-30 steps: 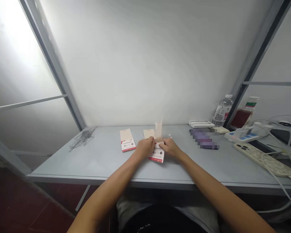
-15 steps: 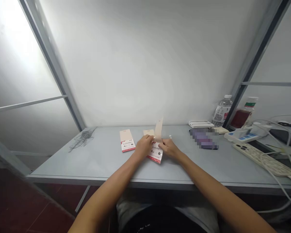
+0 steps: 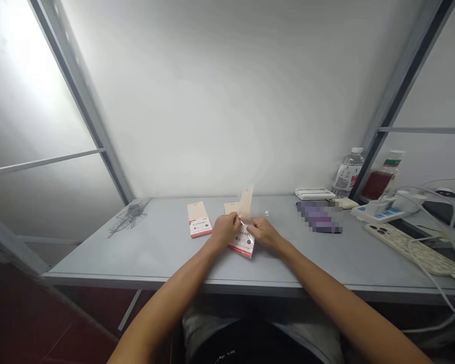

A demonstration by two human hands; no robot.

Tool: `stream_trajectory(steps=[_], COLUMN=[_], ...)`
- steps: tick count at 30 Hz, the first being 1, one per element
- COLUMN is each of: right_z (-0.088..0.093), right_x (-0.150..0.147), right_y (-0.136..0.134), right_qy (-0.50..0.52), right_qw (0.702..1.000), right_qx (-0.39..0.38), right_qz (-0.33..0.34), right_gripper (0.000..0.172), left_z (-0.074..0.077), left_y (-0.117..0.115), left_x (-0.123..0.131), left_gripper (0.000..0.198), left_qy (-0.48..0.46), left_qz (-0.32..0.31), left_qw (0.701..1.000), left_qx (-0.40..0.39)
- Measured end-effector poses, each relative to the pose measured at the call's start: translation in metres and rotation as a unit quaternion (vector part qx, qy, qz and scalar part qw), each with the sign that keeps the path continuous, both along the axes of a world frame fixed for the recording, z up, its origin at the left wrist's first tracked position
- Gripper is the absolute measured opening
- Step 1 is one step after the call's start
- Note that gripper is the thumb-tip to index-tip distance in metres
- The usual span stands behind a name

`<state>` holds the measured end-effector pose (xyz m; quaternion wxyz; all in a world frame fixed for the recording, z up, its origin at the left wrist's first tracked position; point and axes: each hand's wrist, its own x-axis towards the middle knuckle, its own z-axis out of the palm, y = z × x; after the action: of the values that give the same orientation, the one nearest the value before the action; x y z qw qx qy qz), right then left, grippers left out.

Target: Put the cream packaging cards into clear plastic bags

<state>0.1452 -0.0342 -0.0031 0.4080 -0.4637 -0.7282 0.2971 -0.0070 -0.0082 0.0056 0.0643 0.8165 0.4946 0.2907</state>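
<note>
Between my hands is a clear plastic packet [image 3: 243,244] with a white and red printed label and beige card at its upper end [image 3: 246,199]. My left hand [image 3: 226,227] is closed, its fingers pinching the packet's left side near the middle. From the right, my right hand [image 3: 264,231] grips the opposite side with thumb and fingers. The packet is bent, its beige end standing up. Behind my left hand, another beige piece [image 3: 231,207] shows, mostly hidden. To the left lies a similar labelled packet [image 3: 199,220], flat on the desk.
Small white bits [image 3: 267,213] lie right of my hands on the grey desk [image 3: 167,258]. A blurred purple item [image 3: 318,217], a white box [image 3: 314,194], a water bottle [image 3: 349,174], a power strip [image 3: 379,212] and a patterned phone [image 3: 409,247] with cables occupy the right side.
The packet's beige upper end has tipped a little to the left and turned its flat face more toward me. Both hands keep hold in nearly the same place.
</note>
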Motion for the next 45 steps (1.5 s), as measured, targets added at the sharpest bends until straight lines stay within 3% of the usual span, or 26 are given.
stream_trajectory(steps=[6,10,13,16,19,23,36,45], right_z=[0.001,0.004,0.006,0.007,0.006,0.005,0.008,0.01], right_x=[-0.005,-0.006,-0.005,-0.002,0.002,0.005,0.004,0.005], right_y=[0.003,0.006,0.007,0.009,0.011,0.014,0.011,0.015], right_qy=[0.049,0.128,0.16,0.183,0.199,0.21,0.148,0.108], right_qw=[0.998,0.99,0.985,0.981,0.978,0.976,0.988,0.985], right_qx=[-0.015,-0.041,-0.055,-0.055,-0.047,-0.046,-0.022,-0.048], right_qz=[-0.024,-0.043,-0.024,-0.018,-0.031,-0.024,-0.028,-0.13], right_gripper=[0.02,0.026,0.032,0.037,0.038,0.037,0.038,0.039], left_z=[0.001,0.004,0.006,0.008,0.011,0.013,0.01,0.012], left_y=[0.003,0.005,0.007,0.009,0.011,0.012,0.012,0.016], left_x=[-0.001,-0.004,-0.008,-0.01,-0.011,-0.011,-0.01,-0.01], left_gripper=[0.024,0.04,0.031,0.021,0.028,0.03,0.034,0.034], left_qy=[-0.114,-0.231,-0.255,-0.291,-0.344,-0.362,-0.364,-0.418], left_qz=[-0.003,0.007,0.01,-0.015,-0.073,-0.117,-0.169,-0.076], left_qw=[0.993,0.972,0.965,0.952,0.926,0.91,0.889,0.883], left_qx=[-0.035,-0.05,-0.054,-0.096,-0.134,-0.164,-0.218,-0.2])
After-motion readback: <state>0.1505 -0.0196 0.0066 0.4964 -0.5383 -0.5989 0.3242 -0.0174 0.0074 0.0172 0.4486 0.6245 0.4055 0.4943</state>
